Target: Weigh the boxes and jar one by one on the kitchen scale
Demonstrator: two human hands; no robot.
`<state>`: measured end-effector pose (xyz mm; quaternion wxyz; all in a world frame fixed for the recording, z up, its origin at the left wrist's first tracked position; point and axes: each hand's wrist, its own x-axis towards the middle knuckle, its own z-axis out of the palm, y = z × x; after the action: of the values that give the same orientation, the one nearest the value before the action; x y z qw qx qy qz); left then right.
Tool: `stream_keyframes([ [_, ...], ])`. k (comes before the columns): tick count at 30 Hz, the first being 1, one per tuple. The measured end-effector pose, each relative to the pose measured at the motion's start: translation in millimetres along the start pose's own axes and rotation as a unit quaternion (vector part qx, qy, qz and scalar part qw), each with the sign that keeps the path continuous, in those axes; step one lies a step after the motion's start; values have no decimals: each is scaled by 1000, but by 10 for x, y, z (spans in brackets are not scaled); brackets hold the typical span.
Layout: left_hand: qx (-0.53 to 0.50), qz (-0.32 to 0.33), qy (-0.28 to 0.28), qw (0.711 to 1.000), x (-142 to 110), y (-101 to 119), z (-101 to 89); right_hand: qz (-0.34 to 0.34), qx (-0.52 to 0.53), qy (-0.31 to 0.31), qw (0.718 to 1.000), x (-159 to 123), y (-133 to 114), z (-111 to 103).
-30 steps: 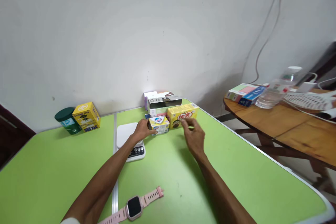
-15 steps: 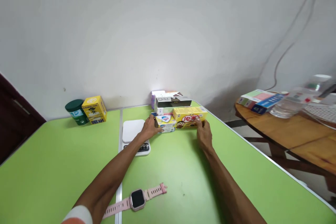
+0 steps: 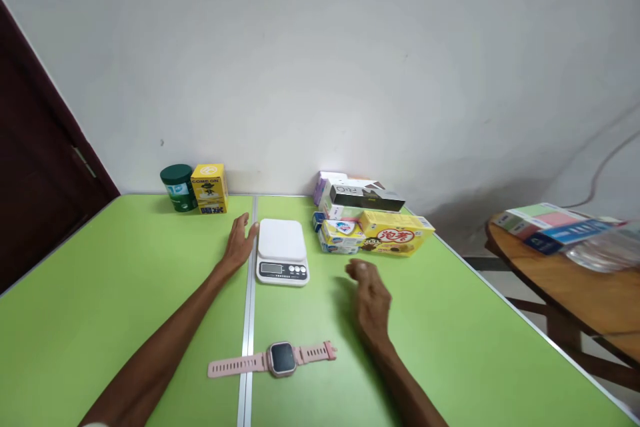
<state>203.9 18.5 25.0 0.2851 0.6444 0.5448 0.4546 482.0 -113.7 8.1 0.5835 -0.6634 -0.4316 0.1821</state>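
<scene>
My left hand [image 3: 240, 243] is beside the left edge of a white kitchen scale [image 3: 281, 240], fingers stretched out and thumb apart, holding nothing. Slightly blurred, my right hand [image 3: 371, 297] hovers over the green table, its fingers loosely curled and nothing visible in them. Just beyond it stand a small yellow-and-white soap box [image 3: 341, 237] and a longer yellow box [image 3: 397, 235] with red lettering, side by side. A pink-strapped smartwatch [image 3: 283, 358] lies flat in front of the scale, its strap across the table's metal seam.
Behind the yellow boxes are a black-and-white box [image 3: 367, 197] and a purple-and-white box [image 3: 325, 183]. A green-lidded canister [image 3: 179, 188] and a yellow box [image 3: 210, 189] stand at the back left by the wall. A wooden table [image 3: 565, 280] at right bears boxes and a clear bottle.
Both hands have come away from the boxes. My left hand has let go of the soap box and moved left past the scale; my right hand has drawn back toward me. The view has shifted left.
</scene>
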Motion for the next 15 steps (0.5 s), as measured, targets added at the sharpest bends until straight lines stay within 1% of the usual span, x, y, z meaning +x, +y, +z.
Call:
stream_keyframes([
  [1,-7,-16,-10,1000,-38,-97,-50,1,22,-58,998,-59,-45,120],
  [2,-15,-25,-23,999,-68,-169,-74,3,37,-99,994,-90,-78,243],
  [3,-21,-31,-35,999,-89,-215,-76,7,45,-123,991,-98,-100,363],
  [5,-31,-36,-55,997,-102,-244,-45,14,50,-144,988,-67,-123,574],
  [7,-40,-37,-71,996,-91,-231,-7,13,47,-158,986,-22,-138,725],
  [10,-51,-34,-81,995,-80,-221,5,8,38,-176,984,-14,-168,837],
  [15,-61,-39,-92,993,-159,-281,-72,19,5,-199,980,-111,-219,904],
])
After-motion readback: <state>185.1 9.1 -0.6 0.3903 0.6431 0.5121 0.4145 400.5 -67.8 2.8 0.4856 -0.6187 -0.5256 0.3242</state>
